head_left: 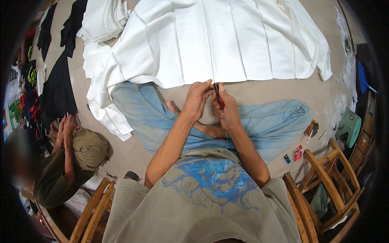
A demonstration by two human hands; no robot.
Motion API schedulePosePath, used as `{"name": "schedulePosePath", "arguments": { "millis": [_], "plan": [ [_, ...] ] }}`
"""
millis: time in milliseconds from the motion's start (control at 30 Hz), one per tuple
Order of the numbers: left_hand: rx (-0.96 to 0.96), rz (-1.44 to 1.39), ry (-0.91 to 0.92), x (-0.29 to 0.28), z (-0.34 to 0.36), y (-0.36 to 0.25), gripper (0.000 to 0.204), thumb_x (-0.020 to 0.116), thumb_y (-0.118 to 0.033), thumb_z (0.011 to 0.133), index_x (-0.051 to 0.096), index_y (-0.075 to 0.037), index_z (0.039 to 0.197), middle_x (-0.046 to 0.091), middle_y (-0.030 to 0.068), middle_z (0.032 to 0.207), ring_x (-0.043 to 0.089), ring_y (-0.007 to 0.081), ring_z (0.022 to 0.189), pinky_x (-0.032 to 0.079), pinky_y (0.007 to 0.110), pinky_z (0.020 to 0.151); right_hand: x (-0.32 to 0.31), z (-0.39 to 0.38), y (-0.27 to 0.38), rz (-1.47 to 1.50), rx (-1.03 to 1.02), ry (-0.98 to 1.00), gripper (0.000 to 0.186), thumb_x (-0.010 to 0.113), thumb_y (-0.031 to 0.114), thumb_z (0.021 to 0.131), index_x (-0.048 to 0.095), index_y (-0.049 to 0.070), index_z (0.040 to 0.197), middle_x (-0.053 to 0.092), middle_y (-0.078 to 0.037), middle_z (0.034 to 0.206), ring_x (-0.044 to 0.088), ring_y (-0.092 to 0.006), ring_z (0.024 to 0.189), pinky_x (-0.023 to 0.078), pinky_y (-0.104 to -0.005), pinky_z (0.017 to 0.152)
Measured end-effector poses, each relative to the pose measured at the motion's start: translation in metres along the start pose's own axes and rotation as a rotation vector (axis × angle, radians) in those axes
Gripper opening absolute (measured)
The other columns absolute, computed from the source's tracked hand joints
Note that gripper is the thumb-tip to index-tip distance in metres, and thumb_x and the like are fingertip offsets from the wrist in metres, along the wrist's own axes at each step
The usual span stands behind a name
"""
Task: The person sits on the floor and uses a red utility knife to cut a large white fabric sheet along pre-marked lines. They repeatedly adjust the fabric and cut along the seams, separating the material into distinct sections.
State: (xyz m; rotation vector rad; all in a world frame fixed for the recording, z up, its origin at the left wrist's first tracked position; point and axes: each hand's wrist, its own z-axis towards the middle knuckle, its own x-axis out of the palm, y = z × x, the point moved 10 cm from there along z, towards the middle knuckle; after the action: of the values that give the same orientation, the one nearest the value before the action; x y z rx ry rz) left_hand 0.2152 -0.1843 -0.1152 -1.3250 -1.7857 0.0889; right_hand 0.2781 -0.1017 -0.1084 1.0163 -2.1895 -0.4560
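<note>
A wide white cloth [227,44] with several long raised seams lies spread on the floor in front of my crossed legs. My left hand [196,100] pinches its near edge between thumb and fingers, beside the end of a seam. In my right hand [229,112] is a pair of small thread snips [219,97], dark-bladed with a red handle. Their blades point at that same edge, close to my left fingertips. Whether the blades touch the cloth or a thread is too small to tell.
Folded white pieces [103,20] are stacked at the far left. A co-worker's hands [67,127] rest by black cloth [58,91]. On the right are a red packet [298,153], a lighter [287,158], a green plastic stool [349,127] and a wooden frame [320,168].
</note>
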Motion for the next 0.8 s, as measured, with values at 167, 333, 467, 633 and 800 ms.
{"name": "schedulePosePath", "arguments": {
  "millis": [167,333,467,633,800],
  "plan": [
    [0.003,0.016,-0.013,-0.0032,0.0004,0.0005,0.024,0.065,-0.021,0.1,0.068,-0.002,0.086,0.069,0.0072,0.086,0.062,0.0129,0.079,0.05,0.03,0.086,0.0002,0.0024,0.0005,0.003,0.0,-0.01,0.045,0.053,0.051,0.106,0.06,0.011,0.087,0.045,0.005,0.061,0.03,-0.0028,0.042,0.022,-0.0201,0.037],
    [0.006,0.008,0.002,-0.0044,0.0022,0.0017,0.024,0.066,-0.021,0.1,0.069,-0.001,0.087,0.071,0.008,0.088,0.063,0.0132,0.086,0.05,0.03,0.089,0.0022,0.0014,-0.0017,0.027,0.015,0.002,0.046,0.048,0.051,0.107,0.058,0.01,0.089,0.043,0.005,0.059,0.026,-0.0033,0.041,0.022,-0.0193,0.037],
    [0.017,-0.008,0.012,-0.0033,0.0026,0.0012,0.024,0.065,-0.021,0.1,0.071,-0.001,0.089,0.073,0.0093,0.091,0.064,0.0134,0.089,0.049,0.028,0.09,0.0003,-0.0011,-0.0029,0.026,0.03,-0.003,0.045,0.05,0.051,0.106,0.059,0.01,0.088,0.043,0.004,0.06,0.027,-0.0035,0.041,0.022,-0.0198,0.037],
    [0.01,0.013,0.026,-0.0023,0.0025,0.0019,0.024,0.065,-0.021,0.1,0.071,-0.001,0.089,0.073,0.0096,0.093,0.063,0.0122,0.086,0.048,0.028,0.087,0.0014,0.0006,-0.0025,0.051,0.03,0.009,0.044,0.054,0.051,0.105,0.06,0.011,0.087,0.045,0.004,0.061,0.029,-0.003,0.041,0.022,-0.0202,0.037],
    [0.009,0.005,0.008,-0.0061,0.0039,0.0033,0.024,0.065,-0.021,0.1,0.071,-0.001,0.089,0.073,0.0091,0.091,0.061,0.0118,0.084,0.048,0.028,0.085,0.0014,0.0021,-0.0036,0.062,0.03,0.003,0.044,0.055,0.051,0.105,0.061,0.011,0.087,0.046,0.004,0.06,0.029,-0.0027,0.041,0.021,-0.02,0.037]
  ]
}}
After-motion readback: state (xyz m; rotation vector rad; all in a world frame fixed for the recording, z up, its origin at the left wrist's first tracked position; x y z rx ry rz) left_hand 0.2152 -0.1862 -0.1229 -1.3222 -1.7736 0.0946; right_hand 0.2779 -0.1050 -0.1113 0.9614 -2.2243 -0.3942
